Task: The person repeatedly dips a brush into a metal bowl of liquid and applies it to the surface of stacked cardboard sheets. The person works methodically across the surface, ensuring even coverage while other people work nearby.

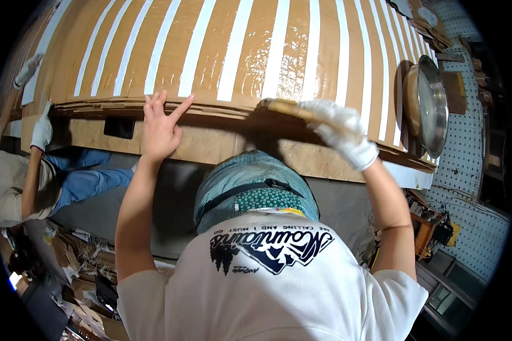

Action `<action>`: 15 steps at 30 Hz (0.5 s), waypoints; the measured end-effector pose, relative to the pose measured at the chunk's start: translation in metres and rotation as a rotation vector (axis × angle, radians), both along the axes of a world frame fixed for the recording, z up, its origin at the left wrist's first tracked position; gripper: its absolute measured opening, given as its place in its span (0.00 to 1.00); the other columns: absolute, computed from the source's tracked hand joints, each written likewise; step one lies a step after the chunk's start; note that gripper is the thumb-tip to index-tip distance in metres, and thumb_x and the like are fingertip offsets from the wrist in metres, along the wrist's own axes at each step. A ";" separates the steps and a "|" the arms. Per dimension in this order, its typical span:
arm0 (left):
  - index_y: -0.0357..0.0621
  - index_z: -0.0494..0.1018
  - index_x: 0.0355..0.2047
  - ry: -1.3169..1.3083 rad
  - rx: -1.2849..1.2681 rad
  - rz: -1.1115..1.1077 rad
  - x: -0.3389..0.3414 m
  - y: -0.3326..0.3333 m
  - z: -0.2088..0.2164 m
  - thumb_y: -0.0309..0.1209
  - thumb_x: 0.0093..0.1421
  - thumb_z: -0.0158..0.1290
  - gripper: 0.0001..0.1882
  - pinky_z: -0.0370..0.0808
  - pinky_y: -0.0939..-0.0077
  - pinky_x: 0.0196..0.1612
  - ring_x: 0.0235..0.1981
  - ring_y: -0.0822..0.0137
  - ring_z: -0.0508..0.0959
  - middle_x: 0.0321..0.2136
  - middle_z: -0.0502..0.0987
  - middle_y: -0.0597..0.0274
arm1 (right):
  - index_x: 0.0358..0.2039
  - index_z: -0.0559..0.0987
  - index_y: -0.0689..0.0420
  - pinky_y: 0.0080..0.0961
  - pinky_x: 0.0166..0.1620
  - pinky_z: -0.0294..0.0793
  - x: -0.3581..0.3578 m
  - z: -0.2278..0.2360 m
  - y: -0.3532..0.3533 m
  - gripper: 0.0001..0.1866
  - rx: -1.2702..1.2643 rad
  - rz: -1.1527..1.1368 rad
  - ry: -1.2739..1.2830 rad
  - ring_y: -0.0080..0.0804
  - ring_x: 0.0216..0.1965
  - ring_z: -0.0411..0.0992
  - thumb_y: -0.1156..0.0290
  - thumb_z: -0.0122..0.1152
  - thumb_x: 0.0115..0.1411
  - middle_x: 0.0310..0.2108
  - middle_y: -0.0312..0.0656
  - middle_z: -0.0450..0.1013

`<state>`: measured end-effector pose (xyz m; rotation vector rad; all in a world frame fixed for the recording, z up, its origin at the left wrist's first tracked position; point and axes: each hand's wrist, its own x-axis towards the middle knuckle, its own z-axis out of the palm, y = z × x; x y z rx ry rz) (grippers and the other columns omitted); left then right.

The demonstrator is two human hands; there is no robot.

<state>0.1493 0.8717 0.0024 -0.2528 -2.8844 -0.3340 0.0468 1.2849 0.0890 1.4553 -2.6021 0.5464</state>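
Observation:
My bare left hand (162, 128) rests with fingers spread on the near edge of a stack of brown cardboard sheets (133, 106). In a white knitted glove, my right hand (341, 129) is wrapped round the wooden handle of a flat brush (290, 109). The brush's far end lies at the sheets' front edge, and its bristles are hard to make out. Long white strips (196, 45) run side by side across the top sheet. Around the middle strips the cardboard surface (259, 42) shines as if wet.
A round metal bowl (434, 105) with cloudy liquid stands at the stack's right end. A dark flat rectangular object (119, 128) lies on the wooden table ledge (210, 146). At the left, a co-worker (23, 182) with gloved hands touches the sheets. Cardboard scraps (77, 256) litter the lower left.

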 end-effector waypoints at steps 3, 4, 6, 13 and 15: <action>0.74 0.67 0.65 0.013 -0.022 0.007 0.001 -0.005 0.002 0.24 0.46 0.52 0.43 0.49 0.42 0.72 0.62 0.35 0.59 0.59 0.61 0.37 | 0.59 0.77 0.44 0.23 0.36 0.80 -0.011 0.046 -0.047 0.24 0.072 -0.321 -0.505 0.26 0.37 0.79 0.68 0.62 0.60 0.48 0.39 0.79; 0.74 0.66 0.65 0.002 -0.019 -0.001 -0.002 -0.003 0.002 0.24 0.46 0.52 0.44 0.49 0.42 0.72 0.62 0.35 0.59 0.59 0.61 0.37 | 0.59 0.77 0.44 0.23 0.36 0.80 -0.012 0.041 -0.058 0.24 -0.004 -0.262 -0.363 0.26 0.37 0.79 0.68 0.62 0.60 0.48 0.39 0.79; 0.74 0.66 0.66 -0.019 -0.026 0.004 -0.007 0.000 0.004 0.23 0.46 0.53 0.44 0.48 0.41 0.72 0.62 0.35 0.59 0.59 0.62 0.37 | 0.60 0.76 0.44 0.22 0.35 0.79 -0.020 0.024 -0.080 0.25 -0.168 -0.120 -0.083 0.26 0.37 0.79 0.68 0.61 0.60 0.48 0.39 0.78; 0.75 0.62 0.68 -0.073 0.077 0.086 0.016 0.013 -0.005 0.24 0.46 0.56 0.47 0.57 0.43 0.69 0.69 0.33 0.52 0.68 0.57 0.40 | 0.43 0.83 0.57 0.33 0.45 0.78 -0.017 0.025 -0.092 0.15 0.085 -0.313 -0.390 0.40 0.42 0.80 0.61 0.61 0.62 0.42 0.47 0.81; 0.66 0.70 0.63 0.020 0.122 0.091 0.022 0.017 -0.008 0.25 0.46 0.56 0.40 0.55 0.40 0.69 0.66 0.38 0.59 0.64 0.63 0.42 | 0.47 0.83 0.53 0.39 0.53 0.73 -0.039 0.015 -0.097 0.16 0.208 -0.604 -0.365 0.43 0.47 0.78 0.63 0.65 0.59 0.39 0.48 0.81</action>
